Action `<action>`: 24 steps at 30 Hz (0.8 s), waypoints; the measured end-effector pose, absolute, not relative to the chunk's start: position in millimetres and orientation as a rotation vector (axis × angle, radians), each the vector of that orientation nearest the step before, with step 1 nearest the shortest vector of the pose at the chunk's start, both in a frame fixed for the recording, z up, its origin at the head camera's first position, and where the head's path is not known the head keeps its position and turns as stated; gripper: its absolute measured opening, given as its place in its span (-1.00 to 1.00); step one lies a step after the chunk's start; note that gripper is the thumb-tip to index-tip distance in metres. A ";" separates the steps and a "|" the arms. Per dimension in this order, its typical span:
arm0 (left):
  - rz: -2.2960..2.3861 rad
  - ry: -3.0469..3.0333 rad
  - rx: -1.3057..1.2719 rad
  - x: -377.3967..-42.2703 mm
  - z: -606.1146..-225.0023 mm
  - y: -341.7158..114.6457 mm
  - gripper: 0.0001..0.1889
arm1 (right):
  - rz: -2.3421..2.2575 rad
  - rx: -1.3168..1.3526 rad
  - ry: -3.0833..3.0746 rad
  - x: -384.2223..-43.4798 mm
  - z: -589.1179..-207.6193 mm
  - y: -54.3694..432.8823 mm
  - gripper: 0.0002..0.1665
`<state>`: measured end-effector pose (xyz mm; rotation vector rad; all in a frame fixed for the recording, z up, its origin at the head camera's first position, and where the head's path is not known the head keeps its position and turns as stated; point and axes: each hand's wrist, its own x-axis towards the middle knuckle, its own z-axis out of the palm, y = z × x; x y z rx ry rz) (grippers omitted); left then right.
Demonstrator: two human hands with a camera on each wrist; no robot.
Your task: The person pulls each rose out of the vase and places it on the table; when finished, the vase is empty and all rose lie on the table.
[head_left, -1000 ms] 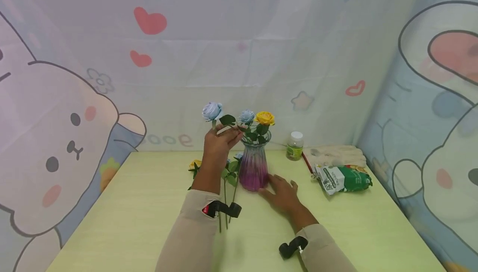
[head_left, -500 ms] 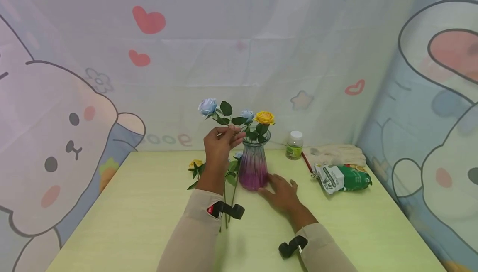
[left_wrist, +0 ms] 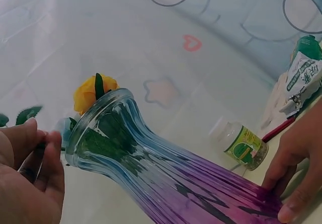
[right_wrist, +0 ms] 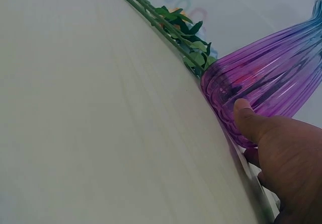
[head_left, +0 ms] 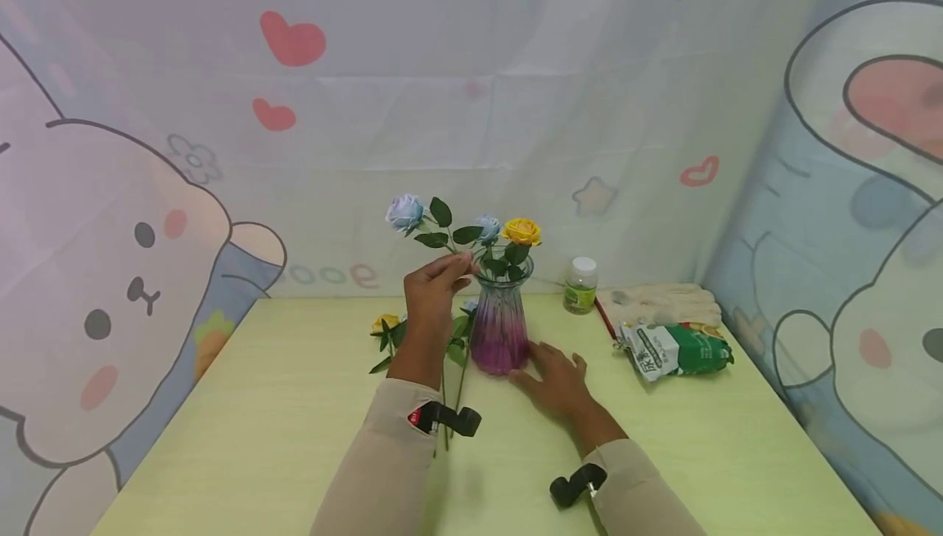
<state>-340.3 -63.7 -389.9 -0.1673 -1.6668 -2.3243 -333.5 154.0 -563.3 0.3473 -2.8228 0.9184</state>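
Note:
My left hand [head_left: 430,299] pinches the stem of a pale blue rose [head_left: 404,213] between thumb and fingertips, right beside the vase rim. The bloom leans out to the left, above the hand, with several green leaves along its stem. The glass vase [head_left: 501,327], bluish at the top and purple below, stands upright on the table. Inside it are a yellow rose [head_left: 522,231] and another blue rose [head_left: 489,228], their dark stems showing through the glass in the left wrist view. My right hand [right_wrist: 297,168] holds the vase's base, thumb on the near side.
More roses lie on the table left of the vase, a yellow bloom [head_left: 385,323] and green stems [right_wrist: 151,17] among them. Behind on the right are a white-capped jar [head_left: 580,286], a red stick [head_left: 606,319], pale gloves [head_left: 663,305] and a green-and-white packet [head_left: 676,351].
The blue rose has tilted and shifted left, its leaves now standing clear above my left hand, which has moved its grip lower on the stem near the rim. My right hand has stayed at the vase.

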 end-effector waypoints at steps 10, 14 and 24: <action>-2.203 -1.625 -0.135 -342.6 -395.5 -61.0 -0.93 | 0.905 0.355 -2.823 -333.4 -563.2 153.9 -0.12; -2.168 -1.581 -0.074 -342.4 -391.2 -61.5 -0.98 | 0.910 0.357 -2.820 -332.2 -562.9 152.7 -0.12; -2.283 -1.419 0.076 -346.8 -395.2 -78.3 -0.81 | 0.902 0.349 -2.816 -333.4 -564.3 153.2 -0.12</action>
